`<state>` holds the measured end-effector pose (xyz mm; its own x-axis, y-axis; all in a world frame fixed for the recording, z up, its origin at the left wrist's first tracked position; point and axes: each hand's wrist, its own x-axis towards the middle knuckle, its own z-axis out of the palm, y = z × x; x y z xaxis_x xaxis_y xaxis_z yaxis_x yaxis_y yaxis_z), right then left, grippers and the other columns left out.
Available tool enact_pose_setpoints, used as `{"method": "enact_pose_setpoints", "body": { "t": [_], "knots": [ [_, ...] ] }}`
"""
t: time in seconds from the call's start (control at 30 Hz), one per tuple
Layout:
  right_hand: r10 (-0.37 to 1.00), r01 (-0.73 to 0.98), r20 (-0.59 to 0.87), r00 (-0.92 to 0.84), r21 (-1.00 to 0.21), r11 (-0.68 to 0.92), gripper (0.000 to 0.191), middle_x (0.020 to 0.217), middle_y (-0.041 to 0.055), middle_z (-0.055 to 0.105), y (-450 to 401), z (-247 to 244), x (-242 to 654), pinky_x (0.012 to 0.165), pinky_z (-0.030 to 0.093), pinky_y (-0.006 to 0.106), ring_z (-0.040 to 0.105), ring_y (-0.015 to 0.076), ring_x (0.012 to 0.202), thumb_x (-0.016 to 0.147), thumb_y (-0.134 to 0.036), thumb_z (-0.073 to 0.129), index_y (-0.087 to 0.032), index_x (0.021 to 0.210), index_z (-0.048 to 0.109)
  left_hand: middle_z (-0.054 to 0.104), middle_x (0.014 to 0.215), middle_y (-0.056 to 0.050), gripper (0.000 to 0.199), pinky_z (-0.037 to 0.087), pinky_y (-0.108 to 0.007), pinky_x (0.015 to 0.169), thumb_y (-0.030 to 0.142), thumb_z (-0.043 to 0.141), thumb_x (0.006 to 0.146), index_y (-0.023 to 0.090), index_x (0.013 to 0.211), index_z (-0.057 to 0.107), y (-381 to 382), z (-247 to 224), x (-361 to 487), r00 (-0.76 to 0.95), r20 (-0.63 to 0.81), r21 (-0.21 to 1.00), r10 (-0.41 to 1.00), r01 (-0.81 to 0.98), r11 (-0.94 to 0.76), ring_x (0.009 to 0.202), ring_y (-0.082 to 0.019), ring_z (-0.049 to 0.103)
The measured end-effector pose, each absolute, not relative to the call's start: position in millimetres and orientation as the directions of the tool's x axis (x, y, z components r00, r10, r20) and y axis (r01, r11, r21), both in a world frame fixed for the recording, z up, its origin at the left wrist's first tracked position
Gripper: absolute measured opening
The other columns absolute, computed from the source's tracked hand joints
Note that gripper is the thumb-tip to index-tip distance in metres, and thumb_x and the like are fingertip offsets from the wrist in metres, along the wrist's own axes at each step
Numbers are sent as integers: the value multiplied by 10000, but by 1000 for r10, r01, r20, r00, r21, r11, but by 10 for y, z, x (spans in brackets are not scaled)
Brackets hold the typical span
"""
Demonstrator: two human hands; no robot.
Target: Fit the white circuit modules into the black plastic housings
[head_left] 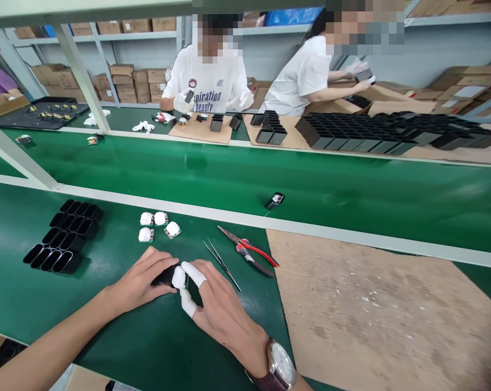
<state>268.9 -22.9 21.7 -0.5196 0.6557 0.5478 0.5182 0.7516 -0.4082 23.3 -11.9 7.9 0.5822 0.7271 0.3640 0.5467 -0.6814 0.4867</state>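
My left hand (141, 279) is closed around a black plastic housing (162, 277) lying on its side over the green bench. Against its mouth sits a small circuit board topped with white putty-like filler (179, 277). My right hand (212, 298) pinches this board between thumb and forefinger, both covered with white finger cots. Several similar white-topped boards (146, 235) lie just beyond my hands. Tweezers (223, 265) and red-handled long-nose pliers (247, 251) rest to the right of them. Rows of black housings (62, 236), mouths facing up, stand at the left.
A stained cardboard sheet (383, 315) covers the bench at right. Past a white rail (180, 208) runs a green conveyor belt (167, 168) carrying a filled housing (275, 201). Across it, two people in white shirts handle parts beside stacked black housings (351, 130). A slanted post (21, 152) stands at left.
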Motion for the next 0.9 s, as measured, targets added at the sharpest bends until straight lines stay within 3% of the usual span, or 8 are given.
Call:
{"method": "enact_pose_setpoints", "body": {
  "t": [0.43, 0.57, 0.67, 0.73, 0.9],
  "knots": [
    [667, 502, 536, -517, -441, 744, 366, 1222, 163, 689, -234, 183, 2692, 902, 649, 473, 672, 293, 1127, 1000, -98, 557, -149, 1360, 516, 655, 1300, -136, 577, 556, -429, 945, 355, 718, 1001, 225, 1504, 466, -139, 76, 265, 569, 348, 563, 746, 509, -651, 1069, -261, 586],
    [616, 429, 610, -499, -444, 787, 134, 1317, 157, 687, -216, 170, 2721, 903, 652, 465, 680, 290, 1168, 1010, -111, 605, -195, 1113, 588, 678, 1270, -119, 560, 563, -405, 894, 366, 711, 1008, 241, 1495, 464, -131, 79, 277, 565, 311, 633, 764, 476, -610, 1029, -247, 596],
    [604, 419, 606, -517, -437, 796, 74, 1353, 153, 674, -210, 162, 2694, 925, 640, 485, 671, 306, 1199, 1007, -142, 641, -200, 1008, 596, 687, 1262, -112, 511, 562, -395, 871, 351, 698, 1016, 244, 1468, 486, -136, 75, 290, 562, 283, 655, 777, 479, -585, 1010, -243, 605],
    [616, 438, 576, -538, -434, 787, 44, 1363, 158, 664, -210, 164, 2661, 931, 633, 493, 662, 315, 1219, 1016, -188, 647, -191, 1050, 619, 687, 1269, -114, 477, 560, -392, 865, 322, 682, 1024, 243, 1456, 498, -139, 75, 292, 560, 282, 651, 779, 485, -584, 1010, -242, 609],
    [637, 447, 515, -574, -455, 771, 212, 1409, 157, 626, -213, 164, 2629, 974, 612, 490, 623, 302, 1272, 1028, -230, 634, -182, 1235, 629, 705, 1225, -93, 493, 572, -372, 827, 296, 702, 1002, 254, 1455, 511, -138, 122, 264, 542, 227, 680, 809, 506, -530, 973, -230, 617]
  ]
}}
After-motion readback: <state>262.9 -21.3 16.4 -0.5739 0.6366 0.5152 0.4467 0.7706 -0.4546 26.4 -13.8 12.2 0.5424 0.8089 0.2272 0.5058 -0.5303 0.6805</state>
